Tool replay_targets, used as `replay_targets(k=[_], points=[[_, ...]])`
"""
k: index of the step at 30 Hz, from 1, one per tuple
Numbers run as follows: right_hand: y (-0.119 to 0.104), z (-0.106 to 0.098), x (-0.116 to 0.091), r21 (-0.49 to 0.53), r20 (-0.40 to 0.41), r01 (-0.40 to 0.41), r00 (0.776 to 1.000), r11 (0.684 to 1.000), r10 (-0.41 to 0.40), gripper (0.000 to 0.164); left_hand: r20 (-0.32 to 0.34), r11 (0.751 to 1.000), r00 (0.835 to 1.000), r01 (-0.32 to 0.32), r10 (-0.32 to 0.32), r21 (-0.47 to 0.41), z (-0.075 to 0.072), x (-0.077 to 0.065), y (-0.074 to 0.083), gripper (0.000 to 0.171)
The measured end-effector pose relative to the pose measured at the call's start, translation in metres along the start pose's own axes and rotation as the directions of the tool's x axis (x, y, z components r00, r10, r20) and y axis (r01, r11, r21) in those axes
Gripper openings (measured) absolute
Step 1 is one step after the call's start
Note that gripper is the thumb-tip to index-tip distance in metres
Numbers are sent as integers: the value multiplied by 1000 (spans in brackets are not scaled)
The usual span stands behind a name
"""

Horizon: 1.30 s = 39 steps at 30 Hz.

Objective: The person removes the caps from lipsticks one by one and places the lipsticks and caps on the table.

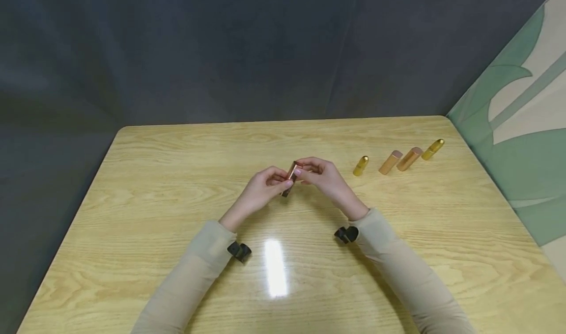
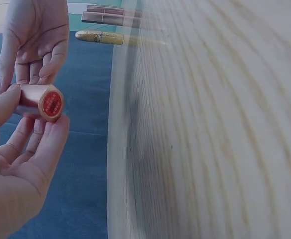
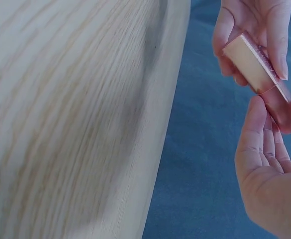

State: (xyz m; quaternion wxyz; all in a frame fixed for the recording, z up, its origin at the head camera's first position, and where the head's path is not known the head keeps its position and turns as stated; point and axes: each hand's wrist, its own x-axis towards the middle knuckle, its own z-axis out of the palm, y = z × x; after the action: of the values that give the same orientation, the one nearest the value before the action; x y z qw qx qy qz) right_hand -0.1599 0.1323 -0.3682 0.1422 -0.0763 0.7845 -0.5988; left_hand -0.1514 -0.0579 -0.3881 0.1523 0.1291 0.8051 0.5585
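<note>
A rose-gold lipstick tube (image 1: 290, 177), closed along a thin seam, is held aslant between both hands above the table. My left hand (image 1: 266, 188) pinches its lower end between thumb and fingers. In the left wrist view, a round red label marks that end of the lipstick tube (image 2: 36, 99). My right hand (image 1: 322, 179) grips the other end with thumb and fingertips. The right wrist view shows the long flat sides of the tube (image 3: 252, 62), with the left hand (image 3: 257, 25) beyond and the right hand (image 3: 269, 174) nearer.
To the right on the wooden table (image 1: 177, 162) lie a gold bullet-shaped tube (image 1: 360, 166), two rose-gold tubes, one nearer (image 1: 390, 162) and one beside it (image 1: 409, 159), and another gold tube (image 1: 433, 149). A dark curtain (image 1: 247, 54) hangs behind the far edge.
</note>
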Motion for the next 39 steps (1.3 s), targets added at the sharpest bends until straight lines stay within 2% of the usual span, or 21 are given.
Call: replay_targets(k=[16,27,39], points=[[0,-6,-3,116,27,-61,998,991,58,38,12,1000,1000,-19,19,2,-3,0,4,32],[4,-4,-1,181,32,-69,997,981,64,36,16,1000,1000,-21,21,-11,-4,1,1,33],[6,-4,-5,235,52,-37,998,971,25,15,43,999,999,-26,28,-30,-6,1,-1,36]])
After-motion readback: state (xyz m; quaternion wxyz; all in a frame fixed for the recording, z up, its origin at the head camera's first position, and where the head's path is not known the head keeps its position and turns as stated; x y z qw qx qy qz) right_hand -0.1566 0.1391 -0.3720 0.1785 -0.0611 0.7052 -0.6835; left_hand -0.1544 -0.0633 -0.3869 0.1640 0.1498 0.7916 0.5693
